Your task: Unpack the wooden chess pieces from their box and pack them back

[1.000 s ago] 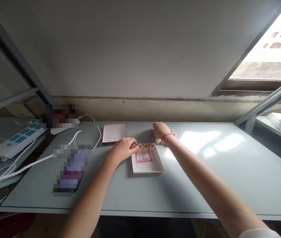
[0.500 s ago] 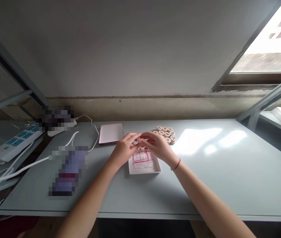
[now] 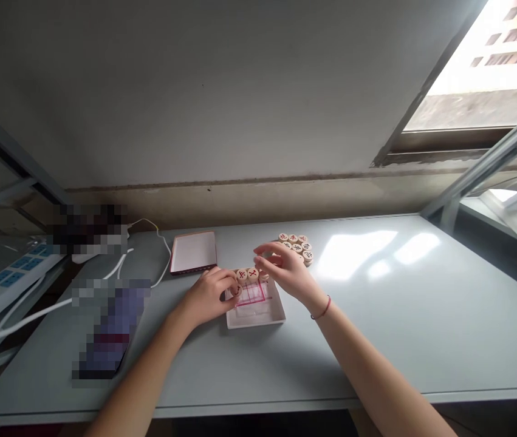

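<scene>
The surface point(image 3: 376, 346) carries a shallow white box point(image 3: 256, 324), open side up, placed in front of the person. A clear sheet with printed red lines point(image 3: 251, 293) lies inside the box. To the left of the box rests a flat blurred-out object point(image 3: 110, 334).

The left hand point(image 3: 212, 295) is at the left side of the box. Its grip is closed, thumb and fingers on a round disc point(image 3: 237, 292) at the box's left side. The right hand point(image 3: 285, 270) hovers over the far right corner, index finger and thumb slightly apart; I cannot tell whether its grip has hold of anything.

A row of discs with red characters point(image 3: 246, 275) runs along the far end of the box; the right hand partly covers its right end.

Farther back, a shallow tray with a red edge point(image 3: 193, 252) sits left of center. A cluster of discs point(image 3: 297, 246) sits to the right, partly behind the right hand. The wall point(image 3: 240, 121) stands beyond.
</scene>
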`<state>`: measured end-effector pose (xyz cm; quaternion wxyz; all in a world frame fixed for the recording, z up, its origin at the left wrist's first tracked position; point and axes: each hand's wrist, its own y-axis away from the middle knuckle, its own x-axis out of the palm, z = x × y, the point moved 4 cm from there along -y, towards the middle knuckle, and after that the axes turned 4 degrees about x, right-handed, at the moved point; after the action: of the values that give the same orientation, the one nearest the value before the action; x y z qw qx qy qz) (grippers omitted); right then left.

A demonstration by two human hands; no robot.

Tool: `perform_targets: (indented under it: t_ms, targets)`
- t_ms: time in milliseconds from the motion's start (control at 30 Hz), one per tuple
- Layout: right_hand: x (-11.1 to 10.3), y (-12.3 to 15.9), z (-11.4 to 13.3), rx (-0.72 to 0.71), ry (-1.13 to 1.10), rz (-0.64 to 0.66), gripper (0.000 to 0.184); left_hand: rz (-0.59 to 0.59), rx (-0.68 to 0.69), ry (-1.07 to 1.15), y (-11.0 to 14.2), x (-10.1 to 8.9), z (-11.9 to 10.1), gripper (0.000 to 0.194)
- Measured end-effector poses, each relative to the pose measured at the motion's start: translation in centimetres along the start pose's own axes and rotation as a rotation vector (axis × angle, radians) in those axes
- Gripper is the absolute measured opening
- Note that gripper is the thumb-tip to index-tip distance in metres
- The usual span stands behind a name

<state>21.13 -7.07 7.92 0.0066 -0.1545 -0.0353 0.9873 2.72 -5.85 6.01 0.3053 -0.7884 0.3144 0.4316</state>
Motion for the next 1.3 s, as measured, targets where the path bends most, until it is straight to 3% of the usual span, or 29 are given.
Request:
perform_targets:
  t_ms: [267,367,500,700,1000,1167,1300]
  targets:
    - [2.2,1.1,0.2,-0.166,0.285,0.21,0.023,-0.074,-0.058,-0.045,0.6,-0.3,0.7,0.004]
    - [3.7,1.5,0.1,-0.27,0.482,0.219,0.012,-0.046,-0.192,-0.018,1.0,-1.0,1.2,0.007]
    - [5.5,2.0,-0.4,-0.403,0.78,0.245,0.01,0.043,-0.395,0.004,1.6,-1.2,1.7,0.024]
    - [5.7,2.2,-0.6,-0.301,0.962,0.3,0.017,0.155,-0.472,0.048,1.7,0.2,1.6,0.028]
    - [6.5,1.9,-1.2,-0.304,0.994,0.299,0.015,0.181,-0.473,0.11,1.6,0.9,1.2,0.022]
    - [5.0,1.3,-0.6,-0.309,0.824,0.274,0.014,0.146,-0.549,0.03,1.2,1.2,1.2,0.033]
    - [0.3,-2.1,-1.0,-0.123,0.794,0.013,0.021,0.103,-0.631,-0.055,0.6,1.5,1.7,0.031]
